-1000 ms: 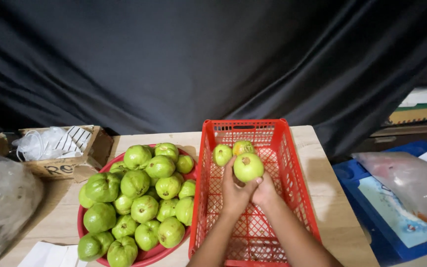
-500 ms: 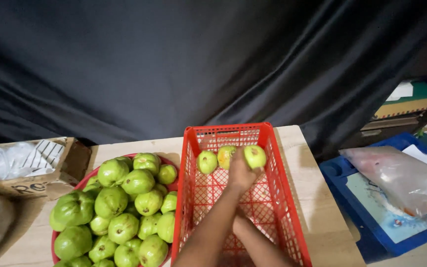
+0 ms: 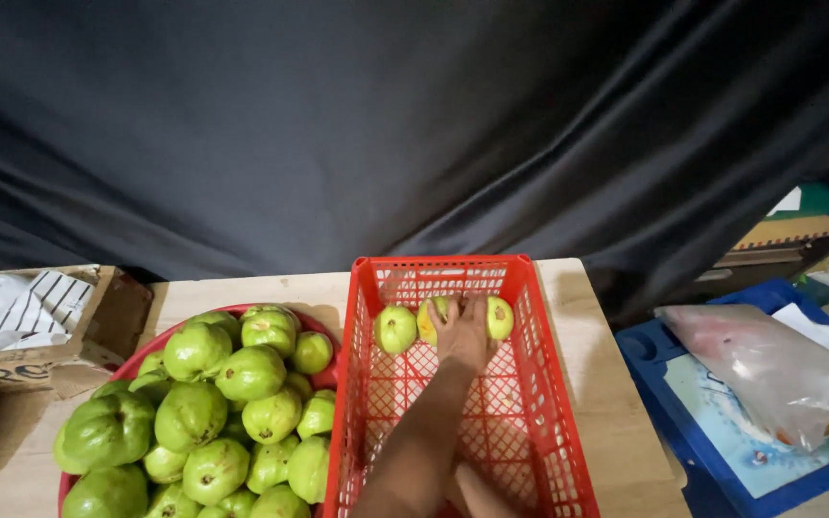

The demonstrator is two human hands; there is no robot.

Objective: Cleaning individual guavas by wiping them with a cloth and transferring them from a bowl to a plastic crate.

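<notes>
Hands first, in the head view, which is the only view: the left hand (image 3: 462, 331) is stretched far into the red crate (image 3: 568, 432), and its fingers (image 3: 453, 309) lie spread and flat over the fruits at the far end. I cannot tell if it grips a fruit or only rests on them. The right hand (image 3: 480, 491) shows only as a small part at the bottom edge, well apart from the left one, so I cannot tell whether it is open or closed. One second ago both hands were together around one green guava above the crate, where two guavas lay. Half a second ago one hand alone carried it forward. Now the crate holds three guavas in a row against the far wall, so the carried guava (image 3: 499, 317) appears to be set down, touching the right side of the left hand. The middle guava (image 3: 431, 321) is partly under the fingers, and the left guava (image 3: 395, 329) lies just beside them. Left of the crate, and touching it, the red bowl (image 3: 160, 341) is heaped with many green fruits (image 3: 251, 372). Both containers stand on the wooden surface (image 3: 616, 432), with a cardboard box (image 3: 40, 364) at the far left.
</notes>
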